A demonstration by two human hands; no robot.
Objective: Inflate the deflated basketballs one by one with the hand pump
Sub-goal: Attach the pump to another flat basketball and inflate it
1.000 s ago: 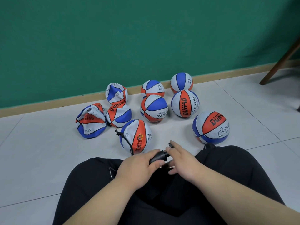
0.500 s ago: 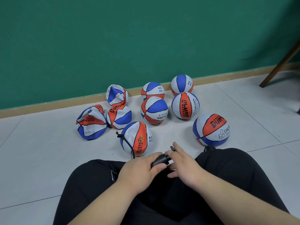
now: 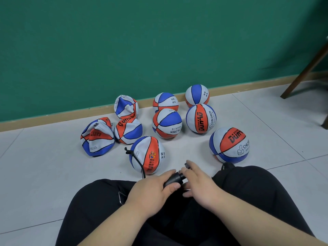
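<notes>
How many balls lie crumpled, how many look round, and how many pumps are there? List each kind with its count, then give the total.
Crumpled balls: 3
Round balls: 6
Pump: 1
Total: 10
</notes>
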